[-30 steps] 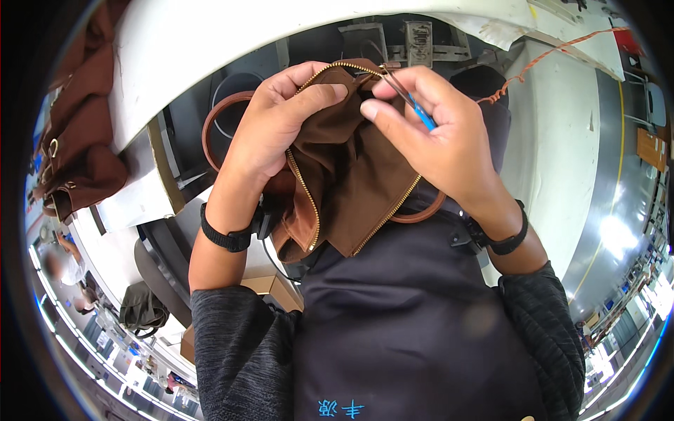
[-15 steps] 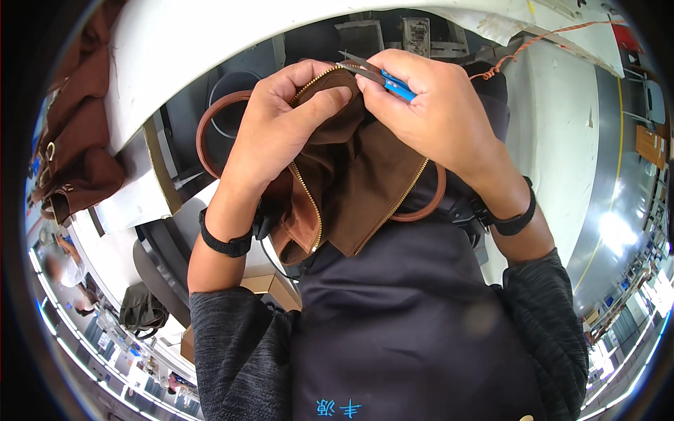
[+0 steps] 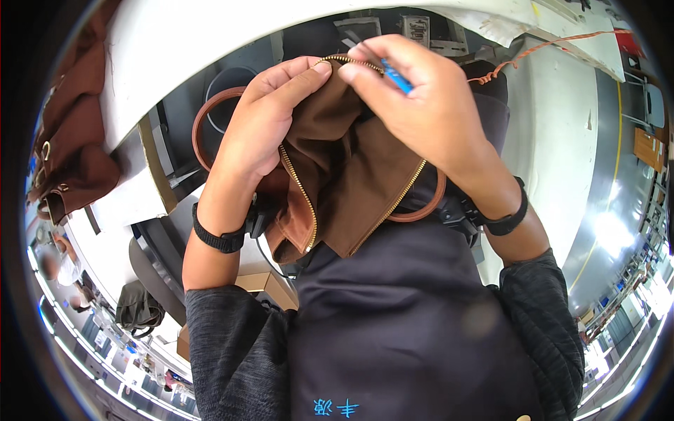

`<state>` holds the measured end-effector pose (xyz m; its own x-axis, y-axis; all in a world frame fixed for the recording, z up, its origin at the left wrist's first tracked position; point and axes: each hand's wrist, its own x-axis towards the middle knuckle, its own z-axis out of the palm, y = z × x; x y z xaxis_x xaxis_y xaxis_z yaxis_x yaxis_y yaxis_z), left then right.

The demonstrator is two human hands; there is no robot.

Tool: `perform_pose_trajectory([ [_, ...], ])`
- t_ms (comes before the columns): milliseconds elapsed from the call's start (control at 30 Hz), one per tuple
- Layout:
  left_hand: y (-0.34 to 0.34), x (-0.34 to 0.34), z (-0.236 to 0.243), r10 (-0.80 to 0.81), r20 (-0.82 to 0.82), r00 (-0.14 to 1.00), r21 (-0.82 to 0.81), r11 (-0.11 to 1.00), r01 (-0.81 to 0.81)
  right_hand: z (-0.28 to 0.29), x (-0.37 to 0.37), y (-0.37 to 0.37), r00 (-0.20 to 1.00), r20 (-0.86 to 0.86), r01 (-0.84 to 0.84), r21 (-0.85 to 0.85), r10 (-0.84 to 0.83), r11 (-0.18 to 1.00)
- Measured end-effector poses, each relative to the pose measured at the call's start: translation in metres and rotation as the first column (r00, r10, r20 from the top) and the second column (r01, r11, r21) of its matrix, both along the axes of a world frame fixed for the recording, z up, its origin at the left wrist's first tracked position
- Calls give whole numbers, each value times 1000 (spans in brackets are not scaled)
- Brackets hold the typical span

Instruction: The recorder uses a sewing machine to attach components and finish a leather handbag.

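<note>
We've got one brown bag [image 3: 382, 165] pinched in our left hand [image 3: 270, 112], one blue-handled snipper [image 3: 398, 77] in our right hand [image 3: 435, 105] (plus one blue-lettered apron [image 3: 407, 316]).

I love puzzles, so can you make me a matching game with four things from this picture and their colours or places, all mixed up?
Things:
1. Snips
2. Zip teeth
3. Twisted cord
4. Apron

Colours and places:
A. Orange, at the upper right of the picture
B. Dark, at the bottom middle of the picture
C. Held in the right hand
D. Gold-coloured, running along the edges of brown cloth

Right pairs: 1-C, 2-D, 3-A, 4-B
</note>
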<state>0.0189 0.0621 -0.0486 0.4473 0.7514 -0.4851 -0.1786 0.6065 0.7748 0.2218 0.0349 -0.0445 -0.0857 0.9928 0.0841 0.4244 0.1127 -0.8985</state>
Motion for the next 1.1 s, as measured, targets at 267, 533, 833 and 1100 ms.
perform_pose_trajectory([
  [267,2,-6,3,58,-8,998,-25,998,-58,4,23,17,996,-45,83,25,-82,996],
  [533,-25,1,31,-117,-340,933,571,763,304,38,50,60,876,-223,-481,-322,428,816],
  [833,-44,-3,27,345,-447,825,809,-238,538,28,51,53,607,-368,-775,-80,704,626],
  [1100,-47,1,22,369,-386,846,831,-259,492,39,58,48,589,-345,-808,-213,731,550],
])
